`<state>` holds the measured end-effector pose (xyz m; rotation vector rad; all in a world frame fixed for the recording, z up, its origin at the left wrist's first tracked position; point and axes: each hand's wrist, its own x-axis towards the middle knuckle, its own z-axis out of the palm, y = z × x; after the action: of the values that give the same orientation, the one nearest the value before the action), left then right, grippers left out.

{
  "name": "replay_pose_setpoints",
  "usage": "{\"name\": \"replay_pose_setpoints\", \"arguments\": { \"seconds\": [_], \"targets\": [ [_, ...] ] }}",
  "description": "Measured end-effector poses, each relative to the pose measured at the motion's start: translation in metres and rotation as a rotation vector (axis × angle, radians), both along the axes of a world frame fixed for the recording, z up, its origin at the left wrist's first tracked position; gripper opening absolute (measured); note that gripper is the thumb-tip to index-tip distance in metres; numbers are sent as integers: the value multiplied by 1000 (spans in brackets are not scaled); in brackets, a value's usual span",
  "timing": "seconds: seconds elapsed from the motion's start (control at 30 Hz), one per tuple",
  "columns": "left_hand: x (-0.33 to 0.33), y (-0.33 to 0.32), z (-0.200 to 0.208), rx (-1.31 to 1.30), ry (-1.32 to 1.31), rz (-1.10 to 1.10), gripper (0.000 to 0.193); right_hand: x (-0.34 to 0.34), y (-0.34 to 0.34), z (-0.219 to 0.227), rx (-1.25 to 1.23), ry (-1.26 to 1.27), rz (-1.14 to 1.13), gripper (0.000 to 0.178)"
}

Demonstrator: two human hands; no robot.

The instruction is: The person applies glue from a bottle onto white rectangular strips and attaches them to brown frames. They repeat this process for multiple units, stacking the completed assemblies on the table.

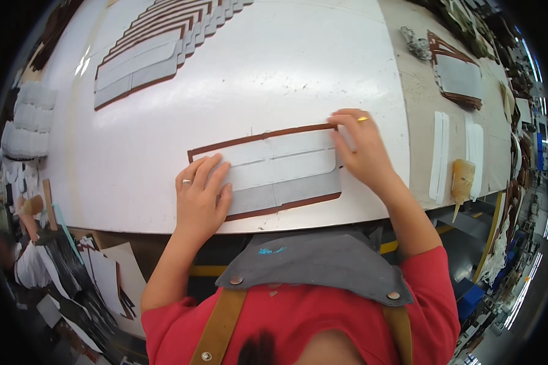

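Note:
A flat rectangular panel (304, 161) lies slightly tilted on the white table in front of me. It is pale grey-white, with brown strips along its edges and a flap-like upper layer with a rounded corner. My left hand (200, 191) rests on its left end, fingers spread over the surface and edge. At the far right corner is my right hand (362, 146), its bent fingertips touching the brown edge and its thumb apart, lower down. Loose threads stick up from the panel's far edge.
Similar brown-edged panels (137, 67) lie in an overlapping row at the far left. On the right are a stack of panels (460, 79), a thread bundle (415, 42), white strips (438, 157) and a yellowish glue bottle (463, 179). White bundles (29, 121) sit at the left edge.

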<state>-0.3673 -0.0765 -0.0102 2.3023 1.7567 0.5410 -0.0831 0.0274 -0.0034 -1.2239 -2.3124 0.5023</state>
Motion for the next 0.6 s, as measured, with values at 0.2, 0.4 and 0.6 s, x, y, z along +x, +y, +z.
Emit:
{"name": "replay_pose_setpoints", "arguments": {
  "seconds": [0.2,0.4,0.6],
  "targets": [
    [-13,5,-1,-18,-229,174,40,-27,37,1,-290,-99,209,16],
    [-27,8,-10,-54,-551,330,53,-26,47,17,-606,78,313,10],
    [-32,19,12,-265,-1154,419,31,-31,52,29,-770,368,261,16]
  ]
}}
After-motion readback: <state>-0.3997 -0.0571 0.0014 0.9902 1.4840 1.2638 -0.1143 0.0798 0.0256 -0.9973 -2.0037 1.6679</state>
